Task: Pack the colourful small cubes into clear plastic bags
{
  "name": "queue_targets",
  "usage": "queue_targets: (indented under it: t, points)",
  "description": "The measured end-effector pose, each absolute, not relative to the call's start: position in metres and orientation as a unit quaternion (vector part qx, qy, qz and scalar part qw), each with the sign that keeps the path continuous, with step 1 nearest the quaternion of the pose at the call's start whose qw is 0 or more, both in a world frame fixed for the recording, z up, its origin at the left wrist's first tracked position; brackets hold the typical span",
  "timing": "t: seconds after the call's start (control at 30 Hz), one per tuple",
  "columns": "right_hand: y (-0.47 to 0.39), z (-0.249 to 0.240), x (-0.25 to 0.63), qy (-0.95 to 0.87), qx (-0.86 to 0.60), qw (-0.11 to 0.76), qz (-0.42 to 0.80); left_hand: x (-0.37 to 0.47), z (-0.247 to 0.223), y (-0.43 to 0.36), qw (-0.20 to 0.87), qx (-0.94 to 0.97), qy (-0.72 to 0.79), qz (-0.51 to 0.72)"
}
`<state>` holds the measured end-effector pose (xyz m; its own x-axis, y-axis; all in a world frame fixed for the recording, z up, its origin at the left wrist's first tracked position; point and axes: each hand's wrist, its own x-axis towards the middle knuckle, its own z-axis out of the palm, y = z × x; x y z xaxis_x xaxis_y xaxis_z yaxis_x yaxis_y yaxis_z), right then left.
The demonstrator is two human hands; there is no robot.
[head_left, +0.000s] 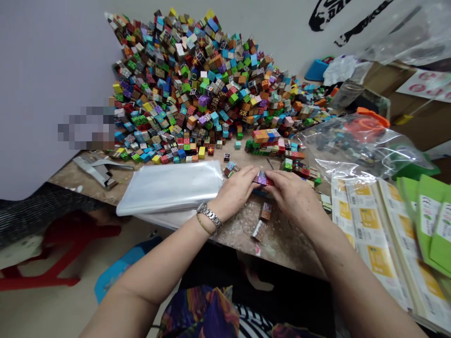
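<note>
My left hand [238, 187] and my right hand [291, 191] pinch a short row of small printed cubes [262, 178] from both ends, purple and red on the side I see. The fingers hide part of this row. Just below, a brown patterned cube [266, 211] and a white-topped brown cube [258, 231] lie on the worn table [243, 230]. Behind my hands, several cubes [266, 136] sit in stacked rows, orange and blue on top. More cubes [230, 168] lie beside my left fingers.
A large heap of colourful cubes [197, 89] fills the back of the table. Clear plastic bags [172, 185] lie to the left, near a metal tool [97, 171]. On the right are a plastic-wrapped bundle [362, 141], label sheets [377, 244] and green cards [426, 216].
</note>
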<state>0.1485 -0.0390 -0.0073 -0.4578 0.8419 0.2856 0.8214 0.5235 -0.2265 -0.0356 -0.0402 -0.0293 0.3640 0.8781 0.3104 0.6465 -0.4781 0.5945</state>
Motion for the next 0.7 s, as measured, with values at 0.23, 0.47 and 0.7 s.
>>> queue_targets:
  t: [0.23, 0.47, 0.7]
  points:
    - [-0.034, -0.001, 0.156, -0.870, -0.464, 0.163, 0.023, -0.035, -0.036, -0.041, 0.164, 0.809, 0.467, 0.318]
    - [-0.013, 0.037, 0.132, -0.858, -0.493, 0.141, 0.044, -0.033, -0.040, -0.047, 0.144, 0.804, 0.471, 0.334]
    - [0.024, 0.054, 0.069, -0.856, -0.505, -0.082, 0.078, -0.033, -0.033, -0.051, 0.166, 0.799, 0.496, 0.297]
